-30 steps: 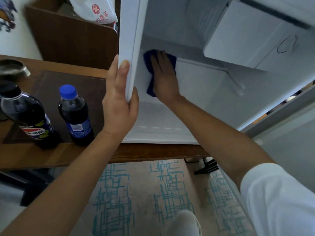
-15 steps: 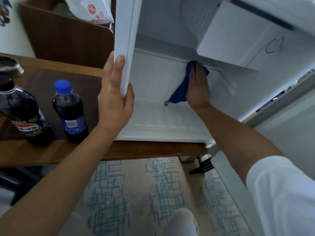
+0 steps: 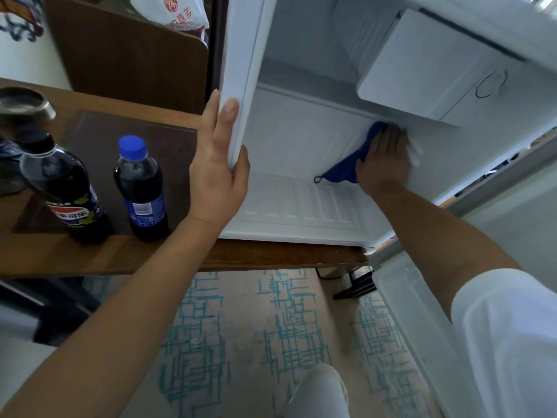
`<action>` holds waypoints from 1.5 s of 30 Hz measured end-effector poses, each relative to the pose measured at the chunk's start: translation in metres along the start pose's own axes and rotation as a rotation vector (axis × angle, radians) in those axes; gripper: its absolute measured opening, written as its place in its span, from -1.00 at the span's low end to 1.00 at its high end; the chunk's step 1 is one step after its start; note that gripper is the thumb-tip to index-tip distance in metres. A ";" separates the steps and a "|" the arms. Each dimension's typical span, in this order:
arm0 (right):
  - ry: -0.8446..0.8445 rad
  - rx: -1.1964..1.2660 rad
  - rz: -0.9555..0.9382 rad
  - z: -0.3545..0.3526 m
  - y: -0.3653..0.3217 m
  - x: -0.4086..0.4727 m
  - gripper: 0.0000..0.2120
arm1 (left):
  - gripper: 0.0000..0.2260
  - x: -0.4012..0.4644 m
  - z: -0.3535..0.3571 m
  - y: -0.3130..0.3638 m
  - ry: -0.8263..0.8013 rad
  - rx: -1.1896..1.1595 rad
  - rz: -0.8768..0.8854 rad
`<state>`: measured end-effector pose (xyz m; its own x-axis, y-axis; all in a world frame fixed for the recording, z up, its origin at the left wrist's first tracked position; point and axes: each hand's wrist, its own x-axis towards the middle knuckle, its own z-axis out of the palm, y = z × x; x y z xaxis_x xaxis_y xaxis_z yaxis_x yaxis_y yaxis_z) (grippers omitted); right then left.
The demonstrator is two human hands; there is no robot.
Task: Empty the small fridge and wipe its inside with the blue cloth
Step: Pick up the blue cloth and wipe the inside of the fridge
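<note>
The small fridge (image 3: 301, 152) stands open on the wooden bench (image 3: 90, 254), its white inside bare. The right hand (image 3: 384, 159) reaches in to the far right of the back wall, just under the freezer box (image 3: 422, 70), and presses the blue cloth (image 3: 351, 167) flat against the wall with straight fingers; this grip pinches nothing, it only pushes. Most of the cloth is under the palm, with a blue tip showing above the fingers and a corner with a small hanging loop trailing out to the left of the wrist, near the ribbed floor. The left hand (image 3: 218, 164) has its grip on the fridge's left front edge, fingers outside and thumb curled inside. Left of the fridge, two dark cola bottles stand on the bench: a larger one (image 3: 64, 188) and a smaller, blue-capped one (image 3: 140, 188), close together.
</note>
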<state>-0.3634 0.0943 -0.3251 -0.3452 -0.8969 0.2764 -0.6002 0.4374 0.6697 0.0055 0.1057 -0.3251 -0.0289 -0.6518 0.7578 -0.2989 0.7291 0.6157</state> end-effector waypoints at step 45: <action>0.786 1.212 -0.103 -0.146 -0.192 0.034 -0.59 | -0.37 -0.004 0.005 -0.003 0.044 0.007 -0.002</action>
<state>-0.1550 -0.0298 -0.3434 -0.0249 -0.5563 0.8306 -0.9654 -0.2023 -0.1645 0.0019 0.1051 -0.3312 0.0136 -0.6433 0.7655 -0.3052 0.7263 0.6158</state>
